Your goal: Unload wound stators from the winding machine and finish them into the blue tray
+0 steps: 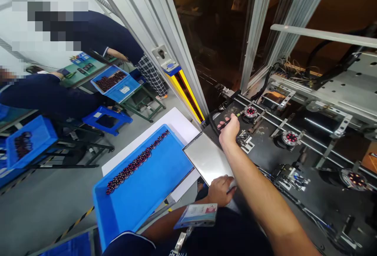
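My right hand [229, 130] is closed around a slim dark pen-like tool [225, 124], yellow-green near its far end. That end points toward a round part with red segments [250, 111] on the black machine bed [260, 142], and I cannot tell whether they touch. Close to my body, my left hand [220, 190] is curled on a small pale object [232, 185] whose kind I cannot make out. It lies at the near end of a shiny metal plate [207, 158], which partly passes under my right forearm.
A blue tray [159, 177] with rows of small dark-red ring parts [138, 161] stands left of the plate. An aluminium post [176, 52] carries a yellow light curtain [188, 97]. More round red-marked parts [290, 138] sit along the rails. Two people work at the left.
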Tool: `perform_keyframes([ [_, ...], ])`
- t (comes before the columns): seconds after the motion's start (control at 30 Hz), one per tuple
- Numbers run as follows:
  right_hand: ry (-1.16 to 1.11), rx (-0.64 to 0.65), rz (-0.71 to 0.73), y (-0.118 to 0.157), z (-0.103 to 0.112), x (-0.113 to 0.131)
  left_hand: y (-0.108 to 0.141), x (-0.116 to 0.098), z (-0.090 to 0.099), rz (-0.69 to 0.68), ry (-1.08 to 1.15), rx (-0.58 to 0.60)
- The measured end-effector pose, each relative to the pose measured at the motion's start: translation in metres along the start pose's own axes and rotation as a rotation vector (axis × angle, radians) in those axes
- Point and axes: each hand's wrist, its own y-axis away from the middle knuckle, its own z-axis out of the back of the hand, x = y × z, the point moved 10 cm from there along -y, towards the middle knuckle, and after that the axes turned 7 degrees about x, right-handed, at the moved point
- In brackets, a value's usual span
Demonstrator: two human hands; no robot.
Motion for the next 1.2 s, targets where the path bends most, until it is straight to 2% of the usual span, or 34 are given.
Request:
perform_keyframes([
  [0.33,0.017,-0.013,0.012,-0.004,0.006,-0.003,-0.001,-0.003,0.005,-0.014,-0.016,-0.019],
  [1.0,0.016,-0.017,0.008,-0.014,0.01,-0.002,0.0,-0.001,0.001,0.008,-0.018,0.008],
  [1.13,0.012,-0.013,0.018,-0.014,0.006,0.002,0.0,-0.001,0.001,0.007,-0.012,0.006],
  [1.2,0.022,0.029,0.026,-0.006,-0.001,0.005,-0.001,-0.002,0.003,0.006,-0.009,0.001],
])
